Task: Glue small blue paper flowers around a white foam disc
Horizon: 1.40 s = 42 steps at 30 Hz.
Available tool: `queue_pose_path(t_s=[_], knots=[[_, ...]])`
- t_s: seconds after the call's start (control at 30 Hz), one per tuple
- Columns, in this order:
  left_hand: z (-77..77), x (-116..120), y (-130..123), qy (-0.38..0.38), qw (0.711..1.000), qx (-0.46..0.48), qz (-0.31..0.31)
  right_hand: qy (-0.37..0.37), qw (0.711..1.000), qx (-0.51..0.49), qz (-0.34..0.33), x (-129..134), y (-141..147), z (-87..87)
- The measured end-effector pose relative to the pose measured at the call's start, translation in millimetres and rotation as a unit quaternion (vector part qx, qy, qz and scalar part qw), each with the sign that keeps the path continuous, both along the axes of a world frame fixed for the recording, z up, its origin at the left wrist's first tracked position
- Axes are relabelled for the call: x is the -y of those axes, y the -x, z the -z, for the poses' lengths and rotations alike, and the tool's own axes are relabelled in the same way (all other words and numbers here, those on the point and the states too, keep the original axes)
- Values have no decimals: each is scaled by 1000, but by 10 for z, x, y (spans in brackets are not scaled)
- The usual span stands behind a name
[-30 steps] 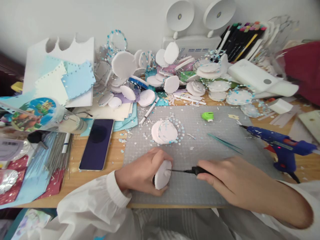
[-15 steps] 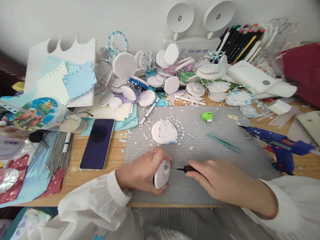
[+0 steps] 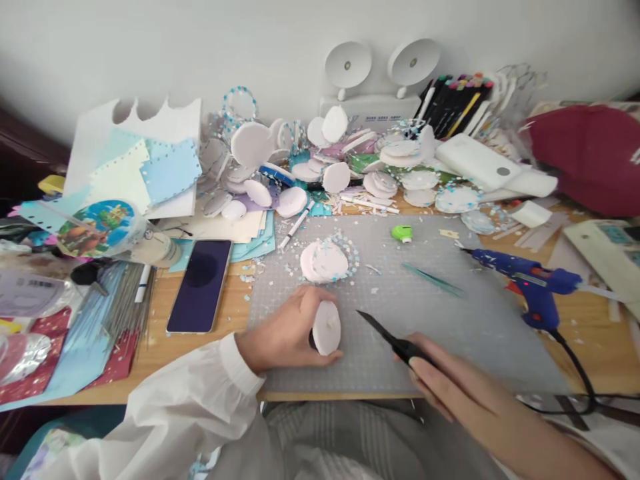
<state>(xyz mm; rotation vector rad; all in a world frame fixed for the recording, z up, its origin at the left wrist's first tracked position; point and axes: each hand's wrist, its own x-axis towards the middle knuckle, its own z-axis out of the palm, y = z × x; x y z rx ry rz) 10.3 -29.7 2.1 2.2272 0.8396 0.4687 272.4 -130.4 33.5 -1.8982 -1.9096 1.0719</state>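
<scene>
My left hand (image 3: 295, 333) grips a white foam disc (image 3: 327, 328) on edge above the grey cutting mat (image 3: 380, 360), its flat face turned to the right. To the right of it, my right hand (image 3: 435, 373) is closed round the black handle of a craft knife (image 3: 383, 330). The dark blade points up and left, apart from the disc. Just beyond my left hand, more white discs (image 3: 325, 260) lie on the mat, ringed by tiny pale blue and white pieces.
A blue glue gun (image 3: 530, 277) with its cord lies at the right, near teal tweezers (image 3: 434, 279) and a small green tool (image 3: 401, 233). A phone (image 3: 199, 287) and a lidded cup (image 3: 103, 230) are at the left. White discs and beaded rings crowd the back.
The knife has come away from the disc's face and swung to point up and left. My right hand has turned and moved right; my left hand still holds the disc.
</scene>
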Motion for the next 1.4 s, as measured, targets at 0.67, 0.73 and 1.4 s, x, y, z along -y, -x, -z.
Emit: queue_pose_path(t_s=[0.67, 0.73, 1.4], knots=[[31, 160, -49, -154, 988, -17, -29, 215, 963, -150, -57, 59, 350, 54], [29, 155, -45, -134, 990, -15, -34, 232, 957, -162, -71, 7, 360, 33], [37, 145, -15, -80, 994, 5, -73, -223, 936, 260, -82, -335, -212, 15]])
